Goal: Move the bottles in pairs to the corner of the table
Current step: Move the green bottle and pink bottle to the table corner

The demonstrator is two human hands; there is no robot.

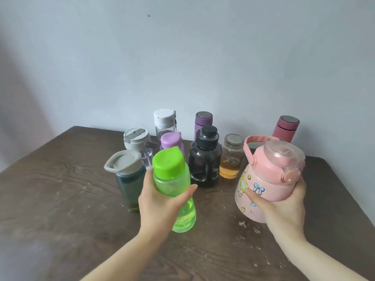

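Two bottles held over the table, one in each hand.

The left hand (160,201) wraps the green bottle (172,179), just right of the teal bottle (127,179). Behind stand the black jug (205,159) and the jar (231,157), among other bottles near the wall. The right hand (284,207) grips the tilted pink bottle (269,177) above the table (50,199).

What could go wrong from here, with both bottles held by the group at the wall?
1. The left hand holds the green bottle close to the teal bottle and the black jug; setting it down could knock one over.
2. The right hand grips the pink bottle tilted, so it may land on an edge and tip.
3. The glass jar holding amber liquid stands near the pink bottle and could be bumped.
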